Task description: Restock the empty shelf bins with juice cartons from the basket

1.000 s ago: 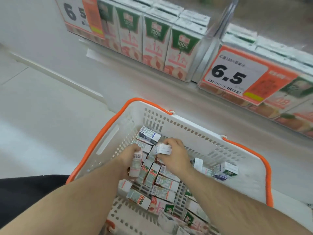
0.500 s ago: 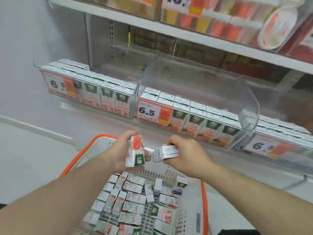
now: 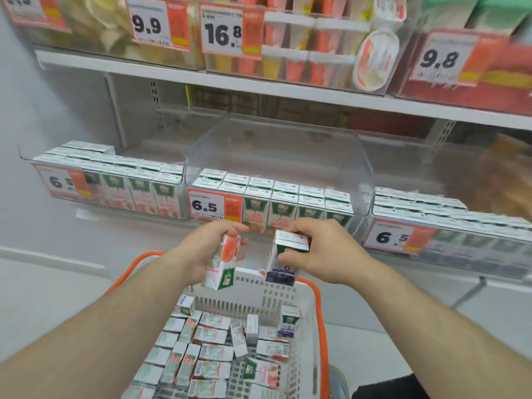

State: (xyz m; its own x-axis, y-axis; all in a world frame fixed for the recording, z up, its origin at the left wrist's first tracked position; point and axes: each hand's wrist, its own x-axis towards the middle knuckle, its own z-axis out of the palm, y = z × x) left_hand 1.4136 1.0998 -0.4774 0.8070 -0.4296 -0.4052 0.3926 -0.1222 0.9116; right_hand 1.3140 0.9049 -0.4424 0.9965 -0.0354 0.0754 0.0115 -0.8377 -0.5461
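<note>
My left hand [image 3: 207, 249] grips a pink-and-white juice carton [image 3: 223, 263], held upside down above the basket's far rim. My right hand [image 3: 322, 249] grips a white carton with a dark purple base [image 3: 283, 257] beside it. Both hands hover in front of the middle clear shelf bin [image 3: 276, 156], which holds two front rows of green-topped cartons with open room behind them. The white basket with orange trim [image 3: 302, 300] sits below, holding several loose cartons [image 3: 213, 349].
A left bin [image 3: 109, 180] and a right bin [image 3: 449, 223] flank the middle one, both stocked and tagged 6.5. The upper shelf [image 3: 259, 87] overhangs the bins with other goods and price tags. A white wall stands at the left.
Both hands lifted a carton each out of the basket and rose toward the middle bin. The view tilted up from the basket to the shelves.
</note>
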